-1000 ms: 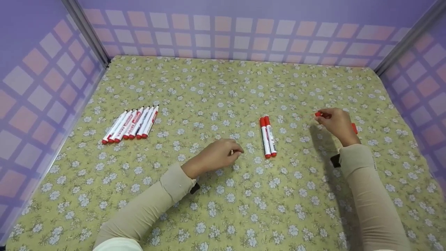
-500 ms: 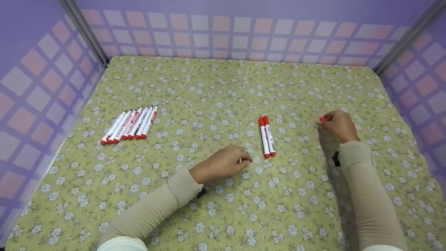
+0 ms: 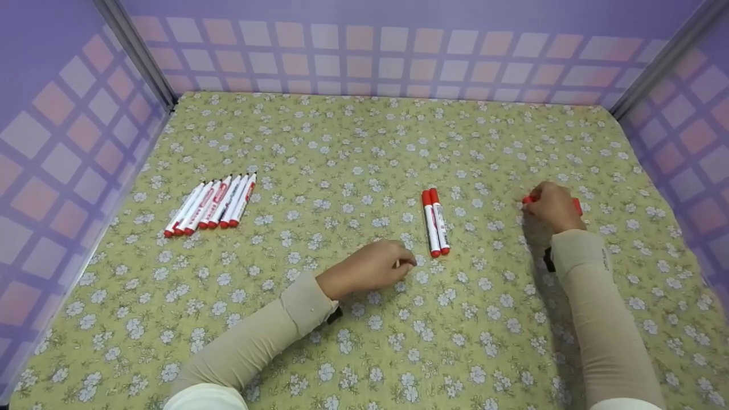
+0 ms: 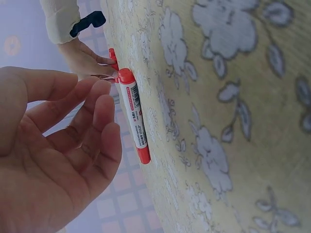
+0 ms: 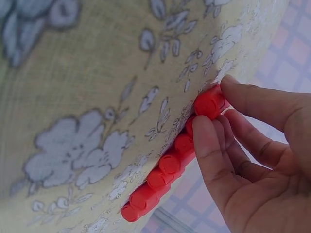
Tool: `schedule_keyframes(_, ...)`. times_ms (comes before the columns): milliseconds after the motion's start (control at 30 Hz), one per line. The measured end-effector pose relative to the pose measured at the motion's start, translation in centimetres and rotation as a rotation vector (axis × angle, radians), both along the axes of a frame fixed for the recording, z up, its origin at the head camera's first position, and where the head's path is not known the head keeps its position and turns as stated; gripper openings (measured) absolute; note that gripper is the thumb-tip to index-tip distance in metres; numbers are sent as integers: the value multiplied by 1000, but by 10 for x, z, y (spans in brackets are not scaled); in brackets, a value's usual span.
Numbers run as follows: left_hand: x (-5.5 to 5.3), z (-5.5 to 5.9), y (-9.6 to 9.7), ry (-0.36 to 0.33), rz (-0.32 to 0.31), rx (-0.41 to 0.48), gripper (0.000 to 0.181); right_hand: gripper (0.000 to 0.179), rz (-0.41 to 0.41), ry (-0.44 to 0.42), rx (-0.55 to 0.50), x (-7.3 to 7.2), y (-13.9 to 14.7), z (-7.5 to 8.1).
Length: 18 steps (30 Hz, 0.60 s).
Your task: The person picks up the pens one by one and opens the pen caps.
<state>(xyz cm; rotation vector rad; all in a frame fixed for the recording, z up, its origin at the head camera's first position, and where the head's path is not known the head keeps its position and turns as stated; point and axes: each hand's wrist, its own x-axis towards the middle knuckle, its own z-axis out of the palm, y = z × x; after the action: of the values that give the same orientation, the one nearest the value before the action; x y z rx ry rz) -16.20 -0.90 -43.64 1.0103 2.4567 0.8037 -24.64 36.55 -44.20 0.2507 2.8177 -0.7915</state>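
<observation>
Between thumb and forefinger, my right hand [image 3: 552, 208] pinches a red marker cap [image 5: 209, 104] down at the tablecloth. This cap sits at one end of a row of several red caps [image 5: 158, 179], mostly hidden behind the hand in the head view. My left hand [image 3: 373, 265] hovers with loosely bent fingers, holding nothing, just left of two capped red markers [image 3: 437, 222]. The left wrist view shows one of these white-bodied markers [image 4: 134, 116] beyond the fingertips. At the left lies a row of several uncapped markers [image 3: 211, 202], dark tips pointing away.
A yellow-green floral tablecloth [image 3: 319, 148] covers the table. Purple panels with pink and white squares [image 3: 359, 57] stand along the back and both sides, joined by grey metal posts [image 3: 136, 54].
My right hand has brought the red cap down and slightly right, beside the other caps. My left hand has moved right and a little nearer to me, towards the two capped markers.
</observation>
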Motion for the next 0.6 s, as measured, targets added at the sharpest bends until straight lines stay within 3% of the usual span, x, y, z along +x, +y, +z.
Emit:
schedule_keyframes(200, -1, -1, 2, -23, 20, 28, 28, 45, -9, -18, 1, 2, 0, 2)
schedule_keyframes(400, -4, -1, 7, -86, 79, 21, 31, 44, -38, 12, 5, 5, -2, 4)
schedule_keyframes(600, -14, -4, 10, -88, 103, 30, 33, 43, -33, 53, 12, 8, -5, 5)
